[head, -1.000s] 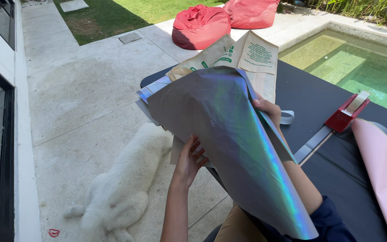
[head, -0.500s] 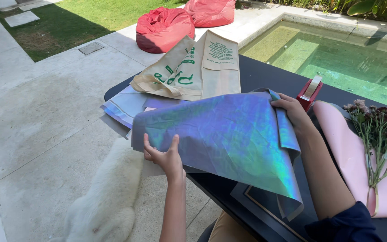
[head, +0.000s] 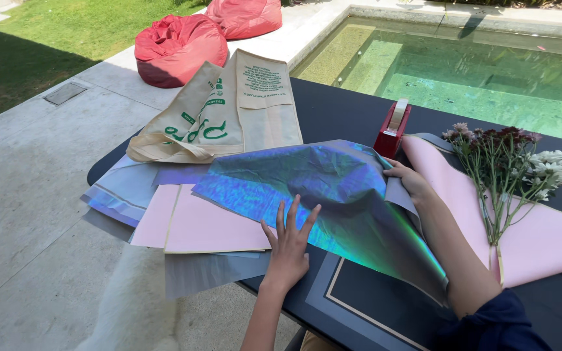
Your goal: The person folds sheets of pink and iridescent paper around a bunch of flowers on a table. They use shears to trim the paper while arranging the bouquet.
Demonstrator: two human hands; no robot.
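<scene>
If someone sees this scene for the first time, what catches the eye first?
The shiny iridescent sheet in the middle of the dark table, with the left hand flat on it and the right hand gripping its far edge. Then the flowers on pink paper at right.

Holographic sheet (head: 333, 195), a second ago lifted and curled up before the camera, now lowered and spread almost flat across the surface (head: 346, 114). Pink sheets (head: 203, 224), hidden beneath it half a second ago, now uncovered at its left edge. Left hand (head: 287, 250) moved from under the raised sheet to lie flat, fingers spread, on its near edge. Right hand (head: 408, 182) dropped with the far edge, now low beside the red tape dispenser (head: 393, 130).
</scene>
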